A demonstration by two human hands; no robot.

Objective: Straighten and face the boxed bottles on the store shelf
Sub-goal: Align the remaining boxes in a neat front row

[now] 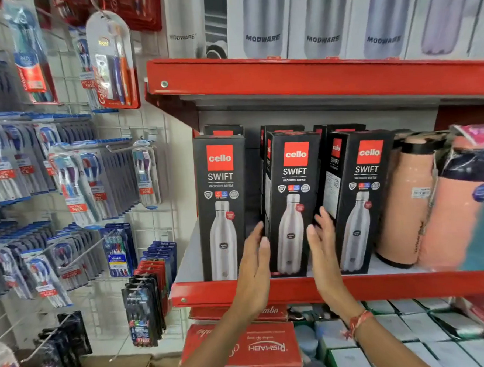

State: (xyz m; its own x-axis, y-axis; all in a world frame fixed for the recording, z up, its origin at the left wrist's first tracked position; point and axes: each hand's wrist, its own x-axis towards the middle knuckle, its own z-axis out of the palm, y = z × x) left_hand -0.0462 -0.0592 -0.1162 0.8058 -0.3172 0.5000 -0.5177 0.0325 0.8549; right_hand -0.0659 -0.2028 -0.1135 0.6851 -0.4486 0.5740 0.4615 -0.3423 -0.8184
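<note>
You are reaching up with both arms, a red thread band (358,321) showing on your right wrist. Your left hand (253,269) is lying flat against the left side of the middle box (291,203), fingers stretched out and the grip wide, closed on nothing. Your right hand (321,243) is standing open on that box's right side, in the gap before the right box (362,202); whether the palm is touching card cannot be told.

Three black "cello SWIFT" boxes are standing upright at the front edge of the red shelf (408,285). The left box (222,206) is facing straight out. The middle one and the right one are sitting slightly turned, each showing a sliver of its left side panel. More black boxes are lined up directly behind them.

Just right of the right box, a peach flask (404,203) with a black collar is standing loose, with other wrapped flasks beside it, blurred.

Below the shelf, red cartons (260,348) marked "RISHABH" are stacked next to pale boxes. To the left, toothbrush packs (75,186) are hanging on a wire grid. On the shelf above, white "MODWARE" boxes (322,22) are standing in a row.
</note>
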